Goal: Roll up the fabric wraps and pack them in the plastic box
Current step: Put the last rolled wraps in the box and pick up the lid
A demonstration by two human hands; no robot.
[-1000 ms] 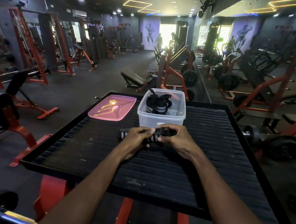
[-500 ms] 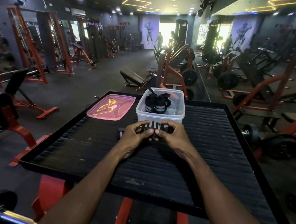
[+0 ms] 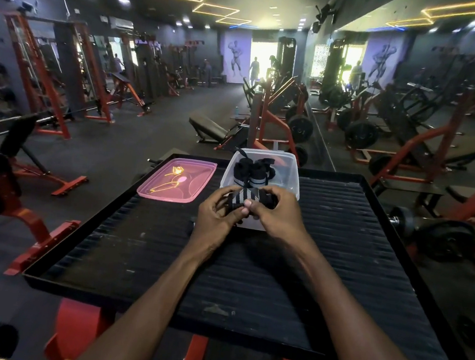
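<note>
A black fabric wrap with grey stripes (image 3: 246, 197) is held between both hands just above the black ribbed platform (image 3: 340, 247), in front of the clear plastic box (image 3: 291, 170). My left hand (image 3: 217, 215) grips its left side and my right hand (image 3: 278, 215) grips its right side, thumbs on the roll. The wrap looks mostly rolled up. Inside the box lie rolled black and grey wraps (image 3: 253, 172). The front wall of the box is partly hidden by my hands.
A pink translucent lid (image 3: 177, 179) lies flat on the platform left of the box. The platform has a raised black rim (image 3: 87, 217). Red and black gym machines, benches and weight plates surround it.
The wrap, stretched out flat on the platform a second ago, has been rolled shorter and lifted a little toward the box. Both hands have moved closer together around it.
</note>
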